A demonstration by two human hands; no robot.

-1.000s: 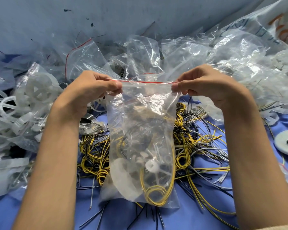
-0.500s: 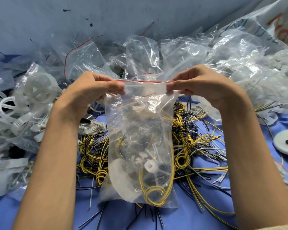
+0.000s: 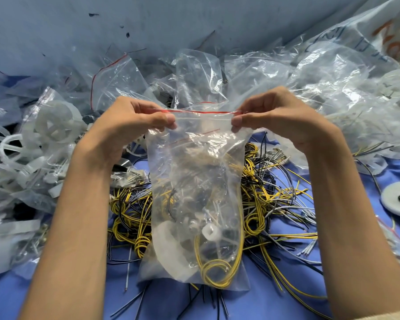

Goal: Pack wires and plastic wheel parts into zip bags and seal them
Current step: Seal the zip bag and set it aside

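Head: left hand [image 3: 125, 128], right hand [image 3: 280, 118] pinch crinkly zip bag [image 3: 194, 181], perhaps unsealed.

Pale blue-grey wall [image 3: 56, 31] behind, dark specks on it; blue table surface [image 3: 259, 306] below; soft even light.

Single head-worn view, wide-angle, looking forward and down, close over the left hand [image 3: 125, 128] and right hand [image 3: 282, 118], across the worktop [image 3: 171, 304] to the wall [image 3: 148, 24] at its far edge
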